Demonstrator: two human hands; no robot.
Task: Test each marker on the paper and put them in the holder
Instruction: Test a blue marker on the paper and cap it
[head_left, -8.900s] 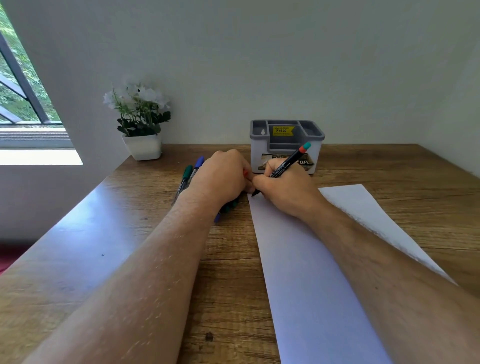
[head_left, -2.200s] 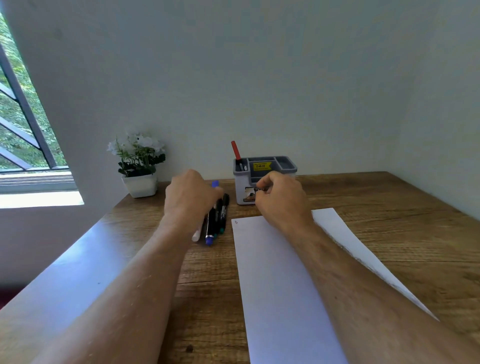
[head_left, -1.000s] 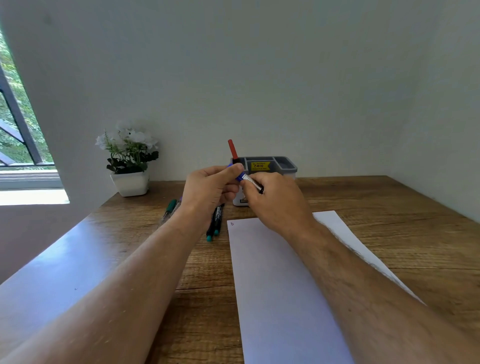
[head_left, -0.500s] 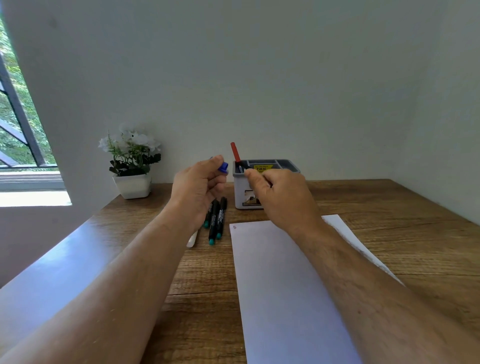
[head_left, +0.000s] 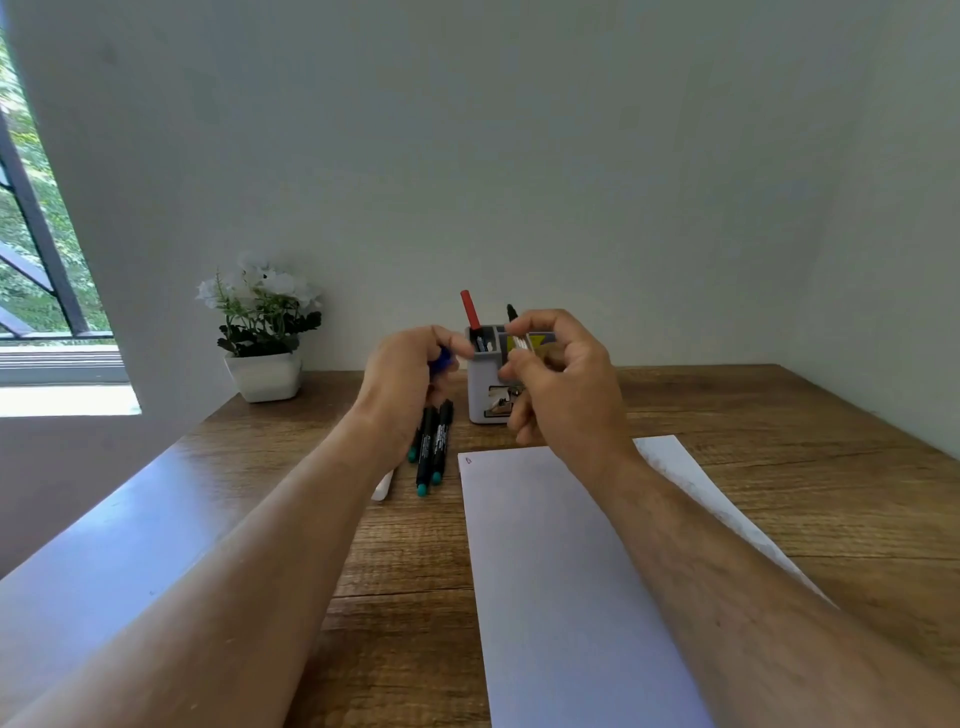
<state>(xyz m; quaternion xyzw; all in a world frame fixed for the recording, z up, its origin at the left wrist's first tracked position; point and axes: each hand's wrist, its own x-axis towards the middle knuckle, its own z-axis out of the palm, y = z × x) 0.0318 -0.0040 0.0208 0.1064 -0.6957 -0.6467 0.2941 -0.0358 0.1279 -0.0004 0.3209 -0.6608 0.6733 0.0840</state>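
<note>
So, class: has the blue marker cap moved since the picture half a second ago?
Yes. The blue marker cap, pinched in the left hand, has dropped from level with the grey desk holder's rim to beside its upper wall.

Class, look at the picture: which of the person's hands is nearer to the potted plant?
Left. The left hand hovers just right of the potted plant, closed around a blue cap. The right hand is farther right, before the holder.

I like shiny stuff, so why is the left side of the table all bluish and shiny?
In the head view, daylight from the window glares off the table, washing out the wood on that side. Away from it the wood looks brown and dull. The right hand and its white marker look slightly blurred.
</note>
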